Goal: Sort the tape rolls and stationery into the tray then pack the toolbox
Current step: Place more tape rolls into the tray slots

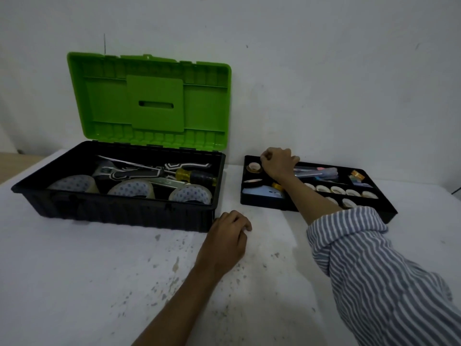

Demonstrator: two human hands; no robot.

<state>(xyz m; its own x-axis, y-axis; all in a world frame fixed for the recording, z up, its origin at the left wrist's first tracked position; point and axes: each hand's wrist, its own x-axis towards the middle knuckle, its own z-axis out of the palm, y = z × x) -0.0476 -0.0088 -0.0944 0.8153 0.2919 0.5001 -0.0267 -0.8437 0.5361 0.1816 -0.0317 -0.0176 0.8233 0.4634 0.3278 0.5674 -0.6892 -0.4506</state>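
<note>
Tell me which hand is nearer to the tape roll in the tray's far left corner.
Right. The right hand is just beside the tape roll; the left hand rests on the table by the toolbox corner, far from it.

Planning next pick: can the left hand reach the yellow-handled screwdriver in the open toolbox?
Likely yes: green plastic lid stands open, yellow-handled screwdriver lies uncovered, left hand rests empty by the black toolbox base.

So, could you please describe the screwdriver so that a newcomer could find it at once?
Start at the open toolbox with the green lid, left of the black tray. Inside, behind the three big clear tape rolls, lies the screwdriver: nothing else there has its amber-and-black handle.
</note>
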